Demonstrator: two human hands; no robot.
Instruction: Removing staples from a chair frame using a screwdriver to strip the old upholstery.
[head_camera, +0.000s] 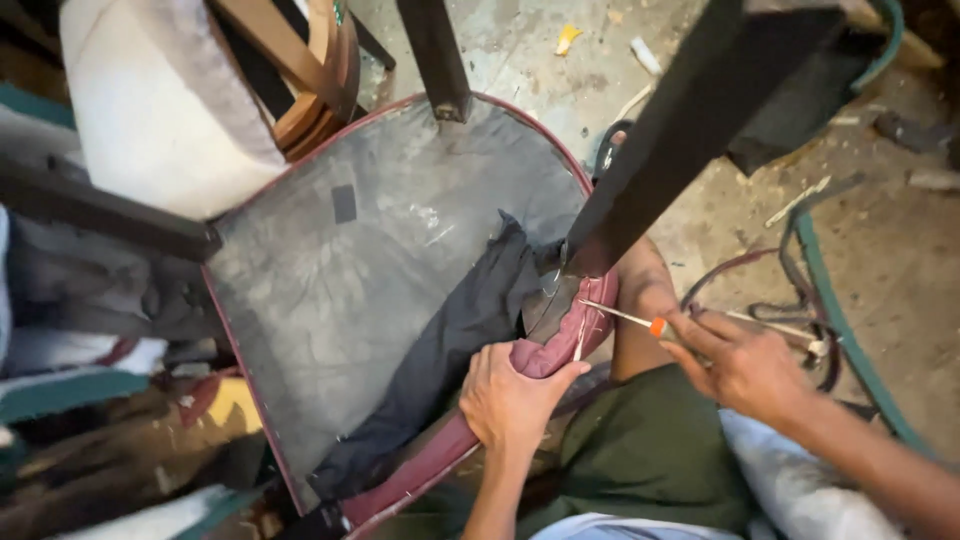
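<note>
- An upturned chair seat (350, 270) lies across the person's lap, its grey underside cloth facing up, edged with a maroon covering (560, 350).
- The left hand (512, 398) sits at the seat's 5 o'clock edge, fingers pressed flat and clamped on the maroon covering where it rolls over the rim.
- The right hand (745, 365), at 3 o'clock from the left hand, is closed round the handle of a slim screwdriver (625, 317) with an orange collar.
- The screwdriver's metal shaft points toward 9 o'clock, its tip touching the maroon covering just beside the foot of a dark chair leg (690, 130).
- That leg rises from the seat's edge toward 1 o'clock; a second dark leg (437, 55) stands at the seat's 12 o'clock edge.
- A loose strip of black fabric (440, 370) lies on the grey cloth, running from the seat's centre toward 7 o'clock.
- A pale cushioned chair (160, 100) with a wooden frame stands at 10 o'clock from the seat.
- The concrete floor (900, 250) at 3 o'clock carries scraps and a green cord (840, 330).
</note>
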